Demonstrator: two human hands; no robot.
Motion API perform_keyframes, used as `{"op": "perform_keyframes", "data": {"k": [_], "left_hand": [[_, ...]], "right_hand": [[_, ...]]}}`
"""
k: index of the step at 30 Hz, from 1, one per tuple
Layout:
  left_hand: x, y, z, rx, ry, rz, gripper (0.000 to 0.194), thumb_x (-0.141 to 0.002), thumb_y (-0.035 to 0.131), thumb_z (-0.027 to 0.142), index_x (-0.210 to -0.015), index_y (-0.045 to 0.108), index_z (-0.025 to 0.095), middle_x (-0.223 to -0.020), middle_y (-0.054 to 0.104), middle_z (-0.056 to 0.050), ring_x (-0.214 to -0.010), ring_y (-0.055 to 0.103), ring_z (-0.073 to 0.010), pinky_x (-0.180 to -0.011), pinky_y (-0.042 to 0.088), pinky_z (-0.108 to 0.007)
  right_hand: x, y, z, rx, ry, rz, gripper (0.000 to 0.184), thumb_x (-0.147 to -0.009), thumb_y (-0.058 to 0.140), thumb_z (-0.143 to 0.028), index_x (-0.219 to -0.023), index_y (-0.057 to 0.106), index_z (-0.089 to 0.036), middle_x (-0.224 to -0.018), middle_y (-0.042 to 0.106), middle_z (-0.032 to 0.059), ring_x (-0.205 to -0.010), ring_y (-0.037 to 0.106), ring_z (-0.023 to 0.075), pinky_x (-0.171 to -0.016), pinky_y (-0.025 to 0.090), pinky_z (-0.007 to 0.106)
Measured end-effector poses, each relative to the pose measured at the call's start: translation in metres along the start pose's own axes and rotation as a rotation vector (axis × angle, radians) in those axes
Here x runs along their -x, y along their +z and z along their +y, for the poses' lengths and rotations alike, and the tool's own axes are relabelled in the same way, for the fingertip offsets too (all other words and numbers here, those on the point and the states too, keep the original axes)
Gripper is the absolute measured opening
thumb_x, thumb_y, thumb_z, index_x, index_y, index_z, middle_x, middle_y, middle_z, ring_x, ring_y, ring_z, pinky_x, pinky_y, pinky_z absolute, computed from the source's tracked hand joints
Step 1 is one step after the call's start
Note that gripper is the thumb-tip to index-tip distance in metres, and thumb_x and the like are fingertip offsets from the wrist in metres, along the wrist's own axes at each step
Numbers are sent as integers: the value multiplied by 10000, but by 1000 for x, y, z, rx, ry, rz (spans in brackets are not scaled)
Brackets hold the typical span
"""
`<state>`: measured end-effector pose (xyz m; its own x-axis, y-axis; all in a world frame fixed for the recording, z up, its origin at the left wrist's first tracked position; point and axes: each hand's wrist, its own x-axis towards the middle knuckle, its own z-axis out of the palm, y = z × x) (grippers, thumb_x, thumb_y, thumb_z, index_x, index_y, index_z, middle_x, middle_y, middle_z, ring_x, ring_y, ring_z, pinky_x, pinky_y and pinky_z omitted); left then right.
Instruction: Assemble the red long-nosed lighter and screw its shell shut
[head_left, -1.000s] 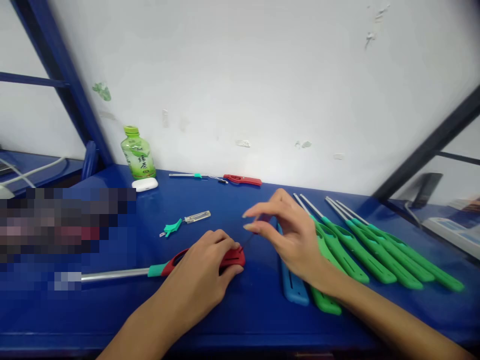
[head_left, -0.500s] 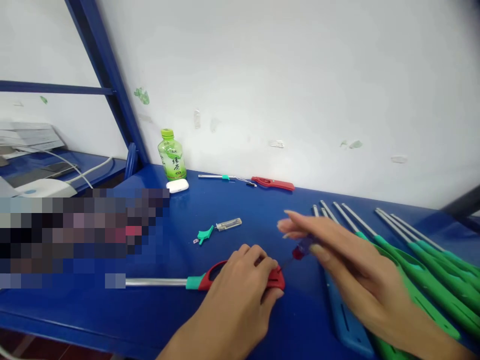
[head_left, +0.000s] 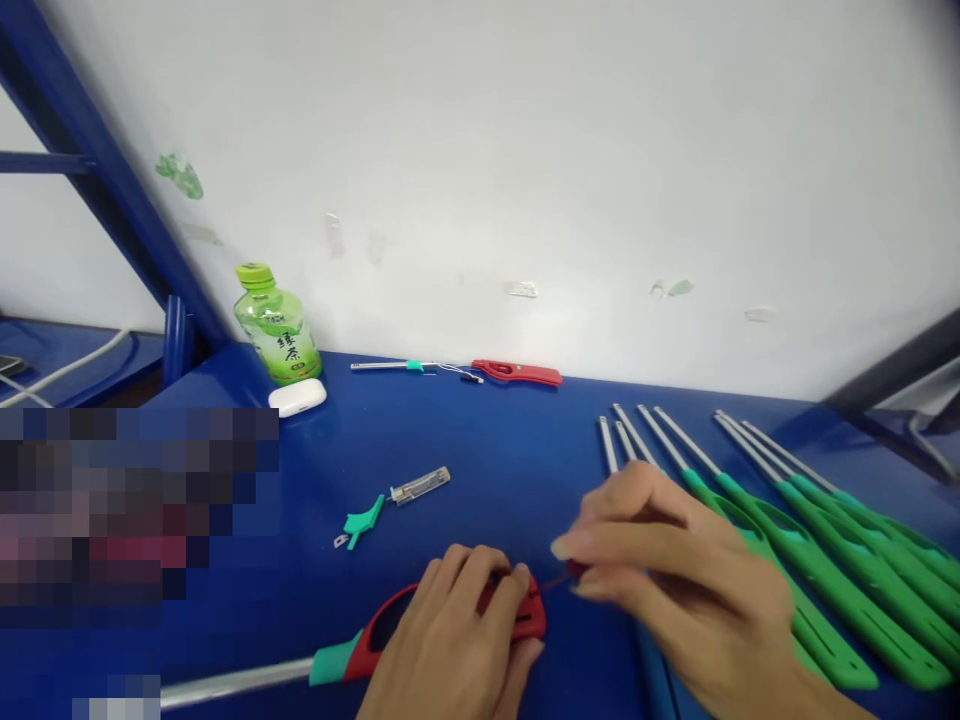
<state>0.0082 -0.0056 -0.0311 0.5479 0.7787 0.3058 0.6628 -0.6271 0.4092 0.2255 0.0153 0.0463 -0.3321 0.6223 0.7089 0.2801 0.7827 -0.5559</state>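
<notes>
Left grip [head_left: 461,640] is clasping the red lighter [head_left: 531,615] beneath it on the tabletop [head_left: 510,450]; right grip [head_left: 675,570] is pinching a thin screwdriver [head_left: 576,569], slanting toward the lighter's end. Were the left hold loosening, the lighter could be twisting; at that slant, the tip could be skidding into the left fingertips [head_left: 519,576].

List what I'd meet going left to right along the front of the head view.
Metal tube, teal collar, left hand, right hand, green handles.
</notes>
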Motion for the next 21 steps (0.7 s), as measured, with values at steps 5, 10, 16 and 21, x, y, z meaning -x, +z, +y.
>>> {"op": "perform_keyframes", "data": {"k": [5,10,16,21], "left_hand": [[-1,-2,-3,-31,23,18,406,-979,663,247,-1370,557,280,-1198,695,-19,-1028,696,-225,-862,646,-402],[0,-3,-2,-77,52,32,422,-969,658,228,-1376,556,268,-1179,710,-18,-1008,713,-221,-834,657,-388],[1,-1,-1,-110,53,58,393,-953,682,248,-1330,573,267,-1229,715,-36,-1043,716,-248,-865,657,-415],[1,1,-3,-105,36,39,487,-919,703,205,-1375,558,291,-1178,728,6,-1000,722,-226,-790,649,-356]], "right_hand": [[-4,-10,1,30,131,-187,484,-1066,564,-141,-1502,615,-345,-1237,741,44,-1060,723,174,-896,634,268],[-5,-7,0,-78,133,-72,398,-987,716,-99,-1301,747,-341,-952,740,-10,-839,709,135,-718,623,221],[-5,-8,-9,-105,151,-285,455,-1080,555,-168,-1504,612,-325,-1272,730,53,-1097,732,167,-903,634,224],[-5,-2,-7,-104,50,-75,375,-996,558,-29,-1210,741,-276,-986,746,18,-861,739,136,-748,641,208]]}}
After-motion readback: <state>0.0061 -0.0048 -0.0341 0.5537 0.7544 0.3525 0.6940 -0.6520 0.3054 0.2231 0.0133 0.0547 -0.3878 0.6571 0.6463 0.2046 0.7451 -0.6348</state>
